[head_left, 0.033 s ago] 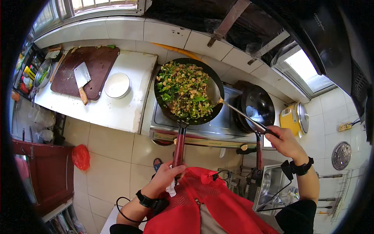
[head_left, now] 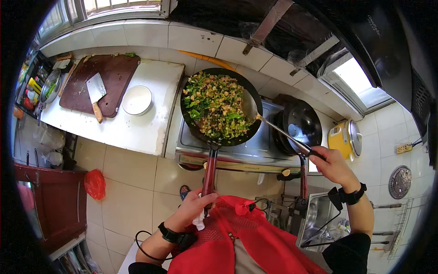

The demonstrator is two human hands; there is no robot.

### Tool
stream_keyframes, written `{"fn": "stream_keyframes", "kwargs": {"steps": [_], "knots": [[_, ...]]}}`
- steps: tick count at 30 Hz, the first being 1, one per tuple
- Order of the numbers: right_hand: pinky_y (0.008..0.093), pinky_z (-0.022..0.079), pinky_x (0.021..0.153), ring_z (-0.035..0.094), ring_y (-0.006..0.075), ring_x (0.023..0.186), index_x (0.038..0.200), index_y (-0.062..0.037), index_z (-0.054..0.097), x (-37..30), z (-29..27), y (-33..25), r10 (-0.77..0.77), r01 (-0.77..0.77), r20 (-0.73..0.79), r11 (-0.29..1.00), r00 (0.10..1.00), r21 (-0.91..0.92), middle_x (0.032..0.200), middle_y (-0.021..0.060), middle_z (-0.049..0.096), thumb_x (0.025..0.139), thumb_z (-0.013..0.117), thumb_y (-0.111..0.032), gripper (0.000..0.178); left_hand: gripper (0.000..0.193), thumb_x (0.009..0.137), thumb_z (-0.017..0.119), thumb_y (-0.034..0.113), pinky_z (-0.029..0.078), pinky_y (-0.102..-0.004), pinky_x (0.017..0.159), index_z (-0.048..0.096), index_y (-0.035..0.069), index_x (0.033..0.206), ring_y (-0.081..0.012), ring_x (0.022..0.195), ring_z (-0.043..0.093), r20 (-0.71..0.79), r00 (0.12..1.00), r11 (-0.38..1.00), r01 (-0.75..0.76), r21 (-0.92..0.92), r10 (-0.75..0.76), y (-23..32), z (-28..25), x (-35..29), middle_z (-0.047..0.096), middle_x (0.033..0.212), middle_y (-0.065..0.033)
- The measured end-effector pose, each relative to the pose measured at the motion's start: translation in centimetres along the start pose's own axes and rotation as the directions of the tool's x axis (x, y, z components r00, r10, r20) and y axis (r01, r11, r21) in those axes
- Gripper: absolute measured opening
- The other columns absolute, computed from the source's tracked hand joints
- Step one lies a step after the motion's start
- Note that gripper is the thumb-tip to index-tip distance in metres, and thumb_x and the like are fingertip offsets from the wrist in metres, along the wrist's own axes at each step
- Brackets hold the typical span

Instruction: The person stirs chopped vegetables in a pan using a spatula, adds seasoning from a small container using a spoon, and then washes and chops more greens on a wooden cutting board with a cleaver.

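Note:
My left hand [head_left: 194,208] is closed around the dark red handle [head_left: 210,171] of a black wok [head_left: 221,143] on the gas stove. A bit of crumpled white tissue or cloth [head_left: 199,221] shows beneath that hand. Chopped green vegetables [head_left: 214,107], mixed with small pale and brownish bits, cover most of the wok's inside. My right hand [head_left: 335,166] grips the black end of a long metal wok spatula [head_left: 285,135]. Its broad blade rests inside the wok against the right wall, beside the food, and its lower edge is partly hidden by the food.
Right of the wok stands a second dark pan [head_left: 303,123] on the stove [head_left: 269,114], near a yellow rice cooker [head_left: 342,139]. On the left counter [head_left: 153,123] are a white bowl [head_left: 137,100] and a cleaver [head_left: 96,91] on a brown cutting board [head_left: 75,93]. A sink [head_left: 312,219] lies at lower right.

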State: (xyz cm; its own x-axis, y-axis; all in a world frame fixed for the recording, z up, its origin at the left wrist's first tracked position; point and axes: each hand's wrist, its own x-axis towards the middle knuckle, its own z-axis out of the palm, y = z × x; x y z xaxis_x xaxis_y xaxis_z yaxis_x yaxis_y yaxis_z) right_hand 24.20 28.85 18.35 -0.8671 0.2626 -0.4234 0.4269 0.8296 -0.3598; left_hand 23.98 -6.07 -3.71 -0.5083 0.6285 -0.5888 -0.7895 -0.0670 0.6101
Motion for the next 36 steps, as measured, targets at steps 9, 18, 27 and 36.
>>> {"fn": "stream_keyframes", "kwargs": {"steps": [9, 18, 27, 36], "knots": [[0.0362, 0.05, 0.065, 0.066, 0.0341, 0.073, 0.115, 0.0012, 0.06, 2.6, 5.5, 2.5, -0.192, 0.221, -0.298, 0.973, 0.935, 0.066, 0.083, 0.0218, 0.066, 0.09, 0.064, -0.021, 0.033, 0.021, 0.091, 0.064, 0.023, 0.046, -0.028, 0.057, 0.072, 0.004, 0.092, -0.0109, 0.059, 0.055, -0.155, 0.904, 0.539, -0.093, 0.837, 0.397, 10.0, -4.4, 1.1, 0.063, 0.066, -0.0037], [0.0327, 0.05, 0.064, 0.066, 0.0268, 0.072, 0.119, 0.001, 0.058, 3.0, 11.0, 5.4, -0.147, 0.288, -0.418, 0.911, 0.896, 0.296, 0.087, 0.0193, 0.067, 0.09, 0.064, -0.015, 0.034, 0.019, 0.08, 0.071, 0.025, 0.053, -0.0356, 0.065, 0.075, 0.012, 0.093, -0.0261, 0.062, 0.066, 0.206, 0.896, -0.107, -0.178, 0.978, 0.394, 18.5, 5.3, 15.7, 0.068, 0.08, -0.012], [0.0348, 0.05, 0.068, 0.065, 0.0334, 0.077, 0.118, 0.0026, 0.057, 0.4, 9.9, 7.2, -0.086, 0.212, -0.359, 0.92, 0.929, 0.329, 0.088, 0.0209, 0.065, 0.09, 0.064, -0.014, 0.033, 0.025, 0.078, 0.065, 0.012, 0.053, -0.0411, 0.08, 0.072, 0.017, 0.101, -0.0306, 0.094, 0.065, 0.164, 0.921, -0.289, -0.059, 0.956, 0.354, 18.1, 5.8, 23.6, 0.068, 0.104, -0.0106], [0.0344, 0.05, 0.068, 0.065, 0.0332, 0.076, 0.117, 0.0014, 0.058, 0.4, 9.7, 8.0, -0.145, 0.263, -0.35, 0.91, 0.925, 0.319, 0.086, 0.0204, 0.065, 0.09, 0.063, -0.014, 0.032, 0.014, 0.076, 0.074, 0.017, 0.051, -0.0353, 0.072, 0.071, 0.005, 0.082, -0.0234, 0.076, 0.063, 0.088, 0.85, 0.067, -0.143, 0.988, 0.52, 20.2, 2.5, 20.6, 0.067, 0.086, -0.0089]]}}
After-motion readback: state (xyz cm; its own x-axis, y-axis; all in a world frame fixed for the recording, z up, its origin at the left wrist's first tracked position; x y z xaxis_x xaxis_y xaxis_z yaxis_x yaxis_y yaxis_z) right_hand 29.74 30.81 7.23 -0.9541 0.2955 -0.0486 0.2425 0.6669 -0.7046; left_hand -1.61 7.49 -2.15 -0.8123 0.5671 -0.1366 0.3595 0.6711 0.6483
